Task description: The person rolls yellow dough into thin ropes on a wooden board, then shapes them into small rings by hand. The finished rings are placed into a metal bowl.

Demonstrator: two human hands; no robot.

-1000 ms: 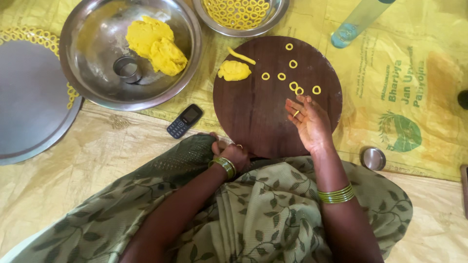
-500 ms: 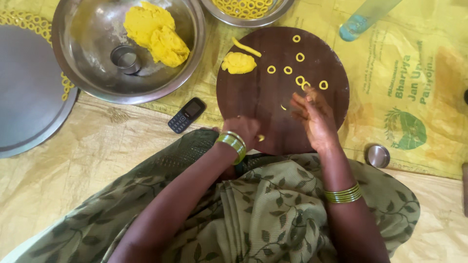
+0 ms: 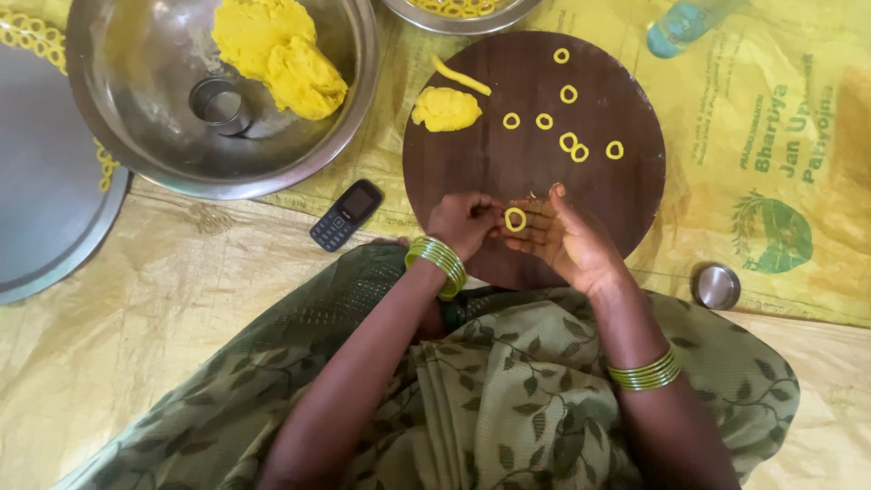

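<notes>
Over the near edge of a round dark wooden board (image 3: 508,172), my left hand (image 3: 464,222) and my right hand (image 3: 562,238) meet. Between their fingertips sits a small yellow dough ring (image 3: 515,219), resting on my right fingers and pinched by my left. Several finished dough rings (image 3: 573,143) lie on the far half of the board. A lump of yellow dough (image 3: 445,108) and a short dough strip (image 3: 461,76) sit at the board's far left.
A large steel bowl (image 3: 136,154) at upper left holds a big dough mass (image 3: 277,54) and a small steel cup (image 3: 216,102). A dark phone (image 3: 346,214) lies beside the board. A flat steel plate (image 3: 45,200), a small steel lid (image 3: 716,286) and a blue bottle (image 3: 685,20) surround it.
My left hand rose from my lap to the board and joined my right hand. A dough ring now sits between the fingers of both hands.
</notes>
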